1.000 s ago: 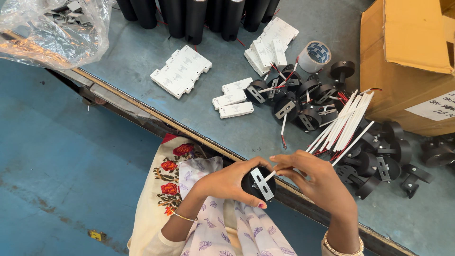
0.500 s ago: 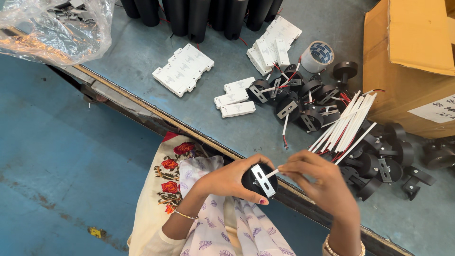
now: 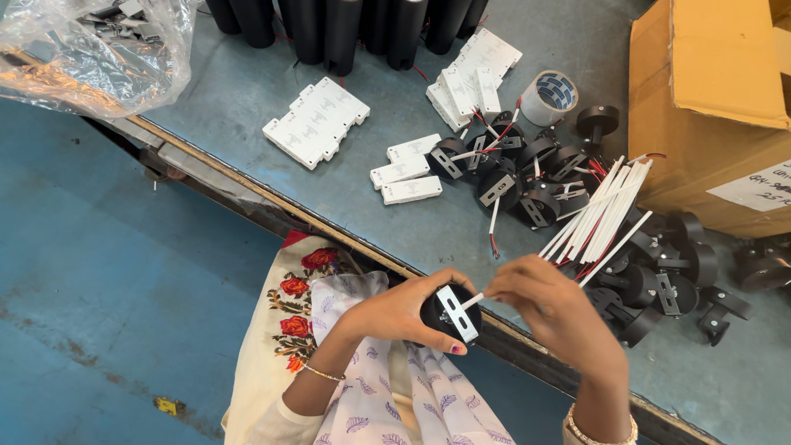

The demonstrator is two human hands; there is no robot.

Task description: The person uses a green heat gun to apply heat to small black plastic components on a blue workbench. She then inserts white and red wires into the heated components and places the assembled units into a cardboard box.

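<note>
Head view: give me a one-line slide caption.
Left hand holds a round black fitting while right hand feeds in a white sleeved wire beside a steel workbench.

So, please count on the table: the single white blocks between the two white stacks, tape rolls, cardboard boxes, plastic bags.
Single white blocks: 3
Tape rolls: 1
Cardboard boxes: 1
Plastic bags: 1
Total: 6
</note>
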